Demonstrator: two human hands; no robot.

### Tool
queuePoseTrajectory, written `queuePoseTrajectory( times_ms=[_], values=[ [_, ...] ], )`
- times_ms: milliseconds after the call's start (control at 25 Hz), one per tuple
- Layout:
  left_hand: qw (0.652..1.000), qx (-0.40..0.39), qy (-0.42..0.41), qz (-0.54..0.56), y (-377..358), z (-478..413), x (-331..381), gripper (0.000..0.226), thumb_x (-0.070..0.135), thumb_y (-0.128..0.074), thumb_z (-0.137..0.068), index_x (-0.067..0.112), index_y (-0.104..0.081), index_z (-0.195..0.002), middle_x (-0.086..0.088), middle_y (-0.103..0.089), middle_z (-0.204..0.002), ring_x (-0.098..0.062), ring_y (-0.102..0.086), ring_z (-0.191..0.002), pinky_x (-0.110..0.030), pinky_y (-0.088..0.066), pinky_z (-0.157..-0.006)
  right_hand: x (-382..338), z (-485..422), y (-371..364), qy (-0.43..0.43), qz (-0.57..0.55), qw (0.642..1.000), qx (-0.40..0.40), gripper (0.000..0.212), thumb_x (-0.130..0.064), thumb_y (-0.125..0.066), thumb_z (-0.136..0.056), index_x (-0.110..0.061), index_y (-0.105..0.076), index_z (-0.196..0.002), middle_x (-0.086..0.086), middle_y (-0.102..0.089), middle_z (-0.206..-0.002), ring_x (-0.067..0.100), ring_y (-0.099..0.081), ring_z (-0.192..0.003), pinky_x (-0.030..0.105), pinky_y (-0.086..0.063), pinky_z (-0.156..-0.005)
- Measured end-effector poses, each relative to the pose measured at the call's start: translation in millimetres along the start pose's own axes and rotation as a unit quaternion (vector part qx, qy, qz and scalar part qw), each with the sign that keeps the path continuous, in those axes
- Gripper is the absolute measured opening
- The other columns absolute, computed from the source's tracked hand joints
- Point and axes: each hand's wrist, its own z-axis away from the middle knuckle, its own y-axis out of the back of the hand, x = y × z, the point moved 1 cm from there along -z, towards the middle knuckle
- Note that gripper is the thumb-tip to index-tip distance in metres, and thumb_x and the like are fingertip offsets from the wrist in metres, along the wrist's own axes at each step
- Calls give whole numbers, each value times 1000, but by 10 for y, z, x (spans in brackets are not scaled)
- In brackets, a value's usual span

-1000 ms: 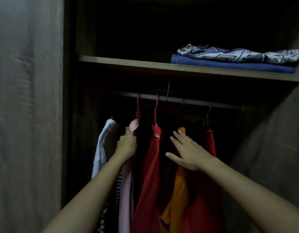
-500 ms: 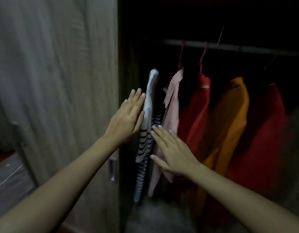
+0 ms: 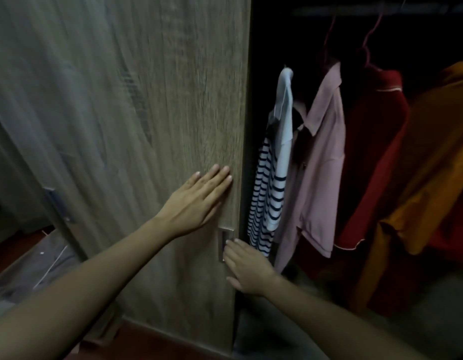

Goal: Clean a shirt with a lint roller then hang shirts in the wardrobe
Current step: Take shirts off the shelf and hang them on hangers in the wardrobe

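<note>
Hands have come off the clothes and gone to the door. One second ago the left hand held the top of the pink shirt and the right hand was by the orange one. Half a second ago both hands were beside the striped shirt.

Now the left hand [image 3: 199,201] lies flat on the wooden wardrobe door [image 3: 121,113], close to its edge, with its fingers straight and pressed together. The right hand [image 3: 247,266] is lower down. Its fingertips touch the small metal handle [image 3: 225,233] set in the door, and its thumb sticks out to the side. I cannot tell if those fingers are hooked into the handle or only resting on it.

Four shirts hang inside in a row: the striped shirt [image 3: 266,193] just beside the door edge, then the pink shirt [image 3: 321,165], the red shirt [image 3: 373,141] and the orange shirt [image 3: 438,152]. No hand touches them. No lint roller shows in this view.

I think the hanging part is done, and the next job is to close the door. The striped shirt is so near the edge that it could get caught, so the door should move slowly
</note>
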Motion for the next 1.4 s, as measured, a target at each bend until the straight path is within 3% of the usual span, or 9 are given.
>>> queuePoseTrajectory(
  times_ms=[80,120,280,440,640,840,1080,1280,1400],
  values=[
    [1000,-4,-12,-11,-63,1,-46,55,31,-31,-95,9,-23,-145,-7,-18,-151,-13,11,-144,-34,-5,-115,-22,-81,-43,28,110,993,-21,57,-35,-25,-98,-4,-18,-146,14,-21,-155,28,-12,-145,41,-4,-120],
    [1000,0,-16,-12,-82,-5,-48,56,32,-31,-95,9,-23,-145,-7,-18,-151,-15,10,-145,-34,-6,-115,-45,-102,-32,33,151,988,-28,56,-33,-24,-99,-5,-14,-147,13,-17,-156,29,-9,-145,42,-3,-120],
    [999,29,-18,-12,-110,4,14,56,29,-31,-94,8,-22,-145,-7,-16,-152,-15,10,-145,-36,-8,-115,-172,-207,-17,18,238,969,-69,56,-31,-33,-98,-8,-18,-146,11,-22,-153,29,-17,-142,42,-8,-119],
    [999,26,-38,-6,-82,-67,99,64,15,-33,-84,9,-17,-147,-5,-15,-153,-14,12,-144,-35,-5,-115,-156,-219,-18,-12,217,974,-56,55,-28,-38,-96,-5,-22,-144,11,-33,-144,27,-29,-132,39,-20,-116],
    [994,42,-102,4,-27,-343,350,69,4,-26,-78,10,-18,-146,-4,-16,-153,-13,10,-144,-35,-4,-115,-11,200,-188,-40,205,974,-91,57,-25,-37,-96,-3,-16,-145,13,-27,-147,28,-27,-134,41,-16,-117],
    [981,85,-169,38,126,-811,946,63,7,-27,-78,9,-39,-139,-6,-40,-147,-20,-27,-136,-38,-28,-111,261,846,-352,-71,200,969,-124,54,-22,-35,-97,-2,-18,-145,14,-25,-150,28,-24,-137,40,-15,-117],
    [967,78,-240,20,218,-1505,1759,58,14,-26,-82,14,-44,-138,0,-42,-146,-14,-26,-136,-38,-29,-108,655,1800,-624,-129,214,946,-206,64,-29,-45,-93,-5,-18,-146,14,-22,-151,29,-21,-139,41,-14,-118],
    [962,56,-266,18,191,-1994,2539,58,16,-23,-83,17,-43,-138,4,-42,-146,-12,-38,-135,-33,-33,-108,1026,2532,-873,-166,175,945,-222,55,-23,-37,-96,-1,-21,-144,13,-25,-148,28,-24,-136,39,-13,-117],
    [959,65,-273,27,203,-2258,2970,59,17,-19,-85,17,-34,-142,4,-32,-151,-11,-29,-139,-32,-25,-111,1225,2923,-1045,-201,152,942,-223,51,-20,-34,-97,-2,-23,-144,12,-26,-147,28,-25,-135,38,-12,-117]
  ],
)
